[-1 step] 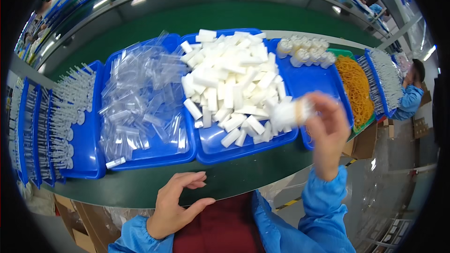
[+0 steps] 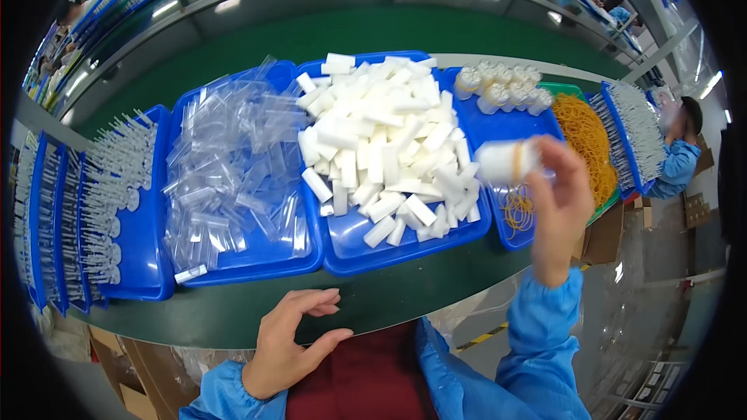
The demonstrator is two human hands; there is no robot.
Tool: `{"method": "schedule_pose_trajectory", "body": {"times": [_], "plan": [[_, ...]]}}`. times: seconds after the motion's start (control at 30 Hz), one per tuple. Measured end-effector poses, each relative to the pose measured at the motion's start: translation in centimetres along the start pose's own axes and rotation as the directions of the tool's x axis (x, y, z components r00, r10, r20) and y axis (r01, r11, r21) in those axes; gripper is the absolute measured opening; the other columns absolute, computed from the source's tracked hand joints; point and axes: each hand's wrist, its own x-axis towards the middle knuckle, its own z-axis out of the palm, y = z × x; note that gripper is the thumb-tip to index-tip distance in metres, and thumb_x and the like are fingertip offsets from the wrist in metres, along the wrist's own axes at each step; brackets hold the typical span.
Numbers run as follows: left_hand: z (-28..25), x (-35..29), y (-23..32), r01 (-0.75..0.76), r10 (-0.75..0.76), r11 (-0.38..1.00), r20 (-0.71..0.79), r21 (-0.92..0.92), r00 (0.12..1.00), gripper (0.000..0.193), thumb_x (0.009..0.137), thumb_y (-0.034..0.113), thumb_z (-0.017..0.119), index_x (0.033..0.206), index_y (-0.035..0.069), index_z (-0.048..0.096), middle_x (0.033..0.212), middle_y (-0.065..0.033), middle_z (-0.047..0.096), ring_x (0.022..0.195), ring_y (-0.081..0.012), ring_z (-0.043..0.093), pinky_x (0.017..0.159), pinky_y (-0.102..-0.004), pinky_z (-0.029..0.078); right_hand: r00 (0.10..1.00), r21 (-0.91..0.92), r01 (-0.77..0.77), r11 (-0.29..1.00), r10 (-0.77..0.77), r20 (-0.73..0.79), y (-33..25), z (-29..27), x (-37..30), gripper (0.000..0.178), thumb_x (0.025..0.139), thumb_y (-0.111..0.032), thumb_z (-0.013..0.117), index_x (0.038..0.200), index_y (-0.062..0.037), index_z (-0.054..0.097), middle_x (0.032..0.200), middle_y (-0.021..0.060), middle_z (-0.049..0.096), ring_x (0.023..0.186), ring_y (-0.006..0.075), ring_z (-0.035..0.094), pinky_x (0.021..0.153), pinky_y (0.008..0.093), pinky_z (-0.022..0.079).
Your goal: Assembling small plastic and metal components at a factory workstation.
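Observation:
My right hand (image 2: pixel 562 201) pinches a white, roughly cylindrical bundle (image 2: pixel 498 162) with a yellowish rubber band around it. It is held over the blue tray (image 2: pixel 520 121) on the right. Several similar white bundles (image 2: pixel 502 87) stand grouped at that tray's far end, and a few loose rubber bands (image 2: pixel 517 208) lie at its near end. Fingers apart and nothing in it, my left hand (image 2: pixel 289 338) hovers by the table's near edge. Beyond it, white foam-like blocks (image 2: pixel 381 136) are heaped in a blue tray (image 2: pixel 373 259).
Clear plastic pieces (image 2: pixel 233 155) fill a blue tray left of the blocks. Farther left, trays hold thin white stemmed parts (image 2: pixel 120 163). A green tray of rubber bands (image 2: pixel 585 140) stands right, with another stemmed-parts tray (image 2: pixel 634 128) beyond. A co-worker (image 2: pixel 681 152) is at the far right.
My right hand has moved a little to the right with the banded bundle, away from the block heap, uncovering the loose rubber bands. My left hand has stayed nearly still.

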Motion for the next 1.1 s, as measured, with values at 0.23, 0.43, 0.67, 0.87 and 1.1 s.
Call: {"method": "schedule_pose_trajectory", "body": {"times": [0.23,0.43,0.67,0.87,1.1], "plan": [[0.3,0.5,0.5,-0.008,0.008,1.000,0.063,0.009,0.998,0.042,0.077,-0.002,0.082,0.116,0.000,0.066,0.111,-0.0145,0.068,0.093,-0.0220,0.071,0.082,-0.0318,0.057,0.998,-0.431,0.044,0.901,-0.020,0.060,7.9,-1.5,7.0,0.031,0.086,-0.014,0.079,0.114,-0.0039,0.069,0.102,0.0083,0.070,0.094,0.0201,0.066,0.080,0.0332,0.054],[0.3,0.8,1.0,-0.064,0.062,0.998,0.090,0.017,0.994,0.036,0.081,0.008,0.083,0.114,0.005,0.069,0.110,-0.0117,0.070,0.091,-0.0233,0.072,0.078,-0.0334,0.059,0.932,-0.749,0.351,0.562,-0.286,0.222,10.4,3.0,8.5,0.037,0.081,-0.029,0.080,0.111,-0.0102,0.071,0.108,0.0068,0.069,0.113,0.0285,0.058,0.094,0.0419,0.041],[-1.0,-0.5,-0.2,-0.049,0.048,0.998,0.033,0.030,0.998,0.035,0.083,0.011,0.081,0.115,0.005,0.068,0.110,-0.0104,0.070,0.091,-0.0237,0.071,0.077,-0.0333,0.058,0.849,-0.764,0.522,0.380,-0.320,0.421,10.7,2.1,9.2,0.044,0.077,-0.023,0.081,0.116,-0.0113,0.067,0.118,0.0077,0.064,0.119,0.0311,0.054,0.102,0.0464,0.038],[-1.3,-0.7,-0.7,-0.075,0.073,0.995,0.032,0.064,0.997,0.032,0.087,0.014,0.078,0.116,0.007,0.068,0.108,-0.0072,0.067,0.088,-0.0199,0.070,0.074,-0.0320,0.057,0.883,-0.783,0.467,0.410,-0.273,0.383,6.4,3.2,8.0,0.046,0.077,-0.014,0.081,0.120,-0.0095,0.065,0.119,0.0087,0.063,0.117,0.0309,0.055,0.099,0.0445,0.041],[-3.3,-1.8,-2.1,-0.019,0.034,0.996,-0.171,0.087,0.985,0.023,0.085,0.007,0.078,0.108,0.005,0.072,0.096,-0.0081,0.069,0.074,-0.0197,0.069,0.064,-0.0302,0.055,0.536,-0.230,0.720,0.655,-0.314,0.783,-4.3,9.6,-0.1,0.022,0.077,-0.006,0.073,0.099,-0.0076,0.068,0.087,0.0076,0.063,0.083,0.0275,0.059,0.076,0.0402,0.045]]}}
